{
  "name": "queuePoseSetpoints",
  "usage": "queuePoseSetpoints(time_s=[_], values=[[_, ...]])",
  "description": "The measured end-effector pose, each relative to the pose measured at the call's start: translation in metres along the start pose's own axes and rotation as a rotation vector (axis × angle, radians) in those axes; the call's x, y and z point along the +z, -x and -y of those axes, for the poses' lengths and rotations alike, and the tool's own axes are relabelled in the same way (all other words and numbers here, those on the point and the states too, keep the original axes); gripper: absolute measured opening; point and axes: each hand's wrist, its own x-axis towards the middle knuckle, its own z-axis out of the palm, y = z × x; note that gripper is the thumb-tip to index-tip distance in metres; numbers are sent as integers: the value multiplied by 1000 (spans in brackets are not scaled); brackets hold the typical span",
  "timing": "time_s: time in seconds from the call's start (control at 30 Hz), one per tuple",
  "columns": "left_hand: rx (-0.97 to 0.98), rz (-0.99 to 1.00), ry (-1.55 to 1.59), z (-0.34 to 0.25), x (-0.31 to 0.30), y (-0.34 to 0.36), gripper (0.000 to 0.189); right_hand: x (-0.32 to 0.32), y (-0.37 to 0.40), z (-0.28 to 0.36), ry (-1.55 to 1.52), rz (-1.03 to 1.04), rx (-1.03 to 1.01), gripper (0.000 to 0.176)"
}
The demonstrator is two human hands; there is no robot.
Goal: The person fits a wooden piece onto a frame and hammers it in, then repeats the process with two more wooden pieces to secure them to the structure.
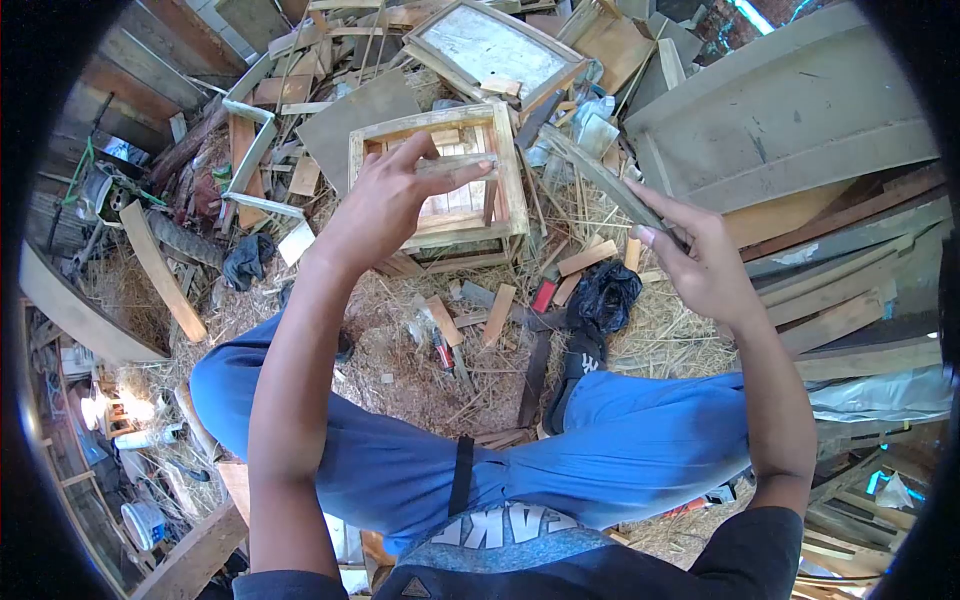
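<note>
Over a pale wooden box frame (518,195), my left hand (388,195) is closed on a short grey strip of wood (455,163), its index finger stretched along the piece. My right hand (700,258) grips a longer, weathered wooden slat (598,178), thumb below and fingers above. The slat slants up and left, its far end near the frame's upper right corner. Slats show inside the frame, partly hidden behind my left hand. A gap separates the two held pieces.
Wood offcuts (498,316), a black plastic bag (606,297) and a red-handled tool (443,352) lie on the straw-covered ground. A framed panel (495,50) lies beyond the box frame. Large grey boards (790,110) lean at right; a curved plank (160,270) lies at left.
</note>
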Motion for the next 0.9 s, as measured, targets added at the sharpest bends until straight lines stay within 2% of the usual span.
queuePoseSetpoints(time_s=[0.27, 0.33, 0.47, 0.53, 0.9], values=[[31, -24, 27, 1, 0, 0, 75, -3, 0, 16, 97, 48, 0, 51], [22, -18, 32, 0, 0, 0, 76, 1, 0, 13, 142, 0, -155, 52], [17, -3, 47, 3, 0, 1, 80, 7, 1, 16, 188, 19, -173, 54], [-36, 57, 72, 1, -1, 0, 85, 10, 2, 12, 236, -4, -244, 57], [-26, 40, 52, 1, 1, 0, 84, 15, 3, 13, 249, -50, -278, 59]])
